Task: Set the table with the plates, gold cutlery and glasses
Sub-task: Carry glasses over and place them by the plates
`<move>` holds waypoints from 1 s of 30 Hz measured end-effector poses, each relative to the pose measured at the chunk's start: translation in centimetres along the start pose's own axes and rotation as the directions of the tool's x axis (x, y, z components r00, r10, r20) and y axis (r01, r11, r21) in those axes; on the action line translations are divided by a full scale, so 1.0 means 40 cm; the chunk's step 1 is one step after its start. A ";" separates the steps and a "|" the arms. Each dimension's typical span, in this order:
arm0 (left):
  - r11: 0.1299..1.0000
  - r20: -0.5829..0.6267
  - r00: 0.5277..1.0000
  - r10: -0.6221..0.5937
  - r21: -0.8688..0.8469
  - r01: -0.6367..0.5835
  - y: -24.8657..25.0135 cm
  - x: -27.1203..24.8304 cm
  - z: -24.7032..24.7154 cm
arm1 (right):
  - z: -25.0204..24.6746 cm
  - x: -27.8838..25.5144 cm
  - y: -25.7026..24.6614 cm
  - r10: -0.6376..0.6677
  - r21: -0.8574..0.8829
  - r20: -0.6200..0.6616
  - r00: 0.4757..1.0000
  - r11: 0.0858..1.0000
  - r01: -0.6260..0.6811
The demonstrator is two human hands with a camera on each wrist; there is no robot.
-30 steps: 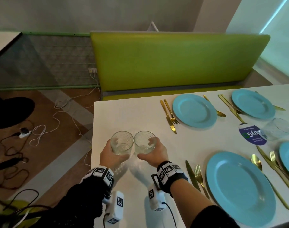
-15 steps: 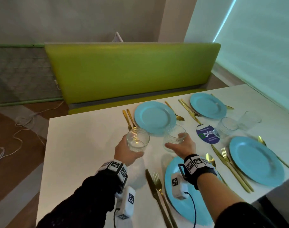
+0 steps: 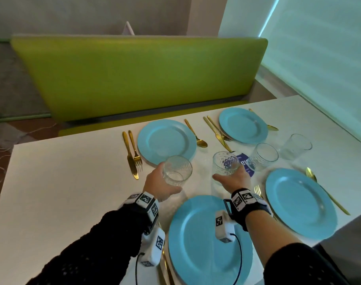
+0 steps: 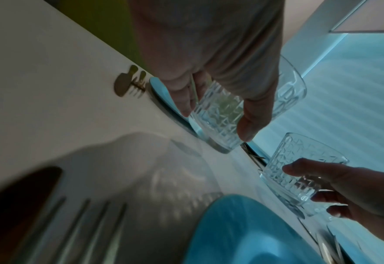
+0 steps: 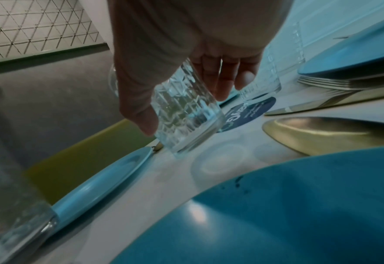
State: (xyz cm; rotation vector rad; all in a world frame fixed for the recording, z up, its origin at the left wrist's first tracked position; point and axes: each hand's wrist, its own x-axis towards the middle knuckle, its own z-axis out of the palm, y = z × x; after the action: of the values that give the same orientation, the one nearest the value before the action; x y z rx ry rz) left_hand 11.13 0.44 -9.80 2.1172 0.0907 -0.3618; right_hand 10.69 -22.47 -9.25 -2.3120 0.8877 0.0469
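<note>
Two clear cut-pattern glasses held off the tabletop [image 3: 52, 182]: left glass [image 3: 177, 170] wrapped by left-hand fingers [image 4: 181, 100], slightly tilted; right glass [image 3: 225, 167] between right-hand fingers [image 5: 222, 76] and thumb, tilted. Beyond the fingers two more glasses [image 3: 262, 156] stand upright. Four blue plates [image 3: 166, 141] lie flat around, gold cutlery [image 3: 132, 154] beside each

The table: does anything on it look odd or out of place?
Mostly neat. One oddity: a round blue sticker lies on the white table among the glasses. Nothing looks spilled or broken. The left hand and right hand each hold a glass above the tabletop, not yet set down.
</note>
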 end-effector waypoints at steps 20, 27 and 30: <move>0.998 0.017 0.998 -0.067 0.023 0.066 0.003 0.023 0.034 | 0.050 0.066 0.055 -0.002 0.126 0.031 1.000 0.992 -0.002; 0.997 0.031 0.997 -0.069 0.049 0.067 -0.005 0.020 0.038 | 0.030 0.065 0.061 -0.043 0.088 0.101 0.994 0.996 0.034; 0.995 0.034 0.996 -0.079 0.055 0.077 -0.014 0.015 0.042 | 0.015 0.065 0.067 -0.047 0.092 0.098 0.994 0.995 0.038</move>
State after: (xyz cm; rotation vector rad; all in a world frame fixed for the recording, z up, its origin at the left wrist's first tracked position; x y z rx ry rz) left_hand 11.21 -0.69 -11.26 2.1636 0.1448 -0.4531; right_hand 11.15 -25.13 -11.91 -2.2239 0.7740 0.1021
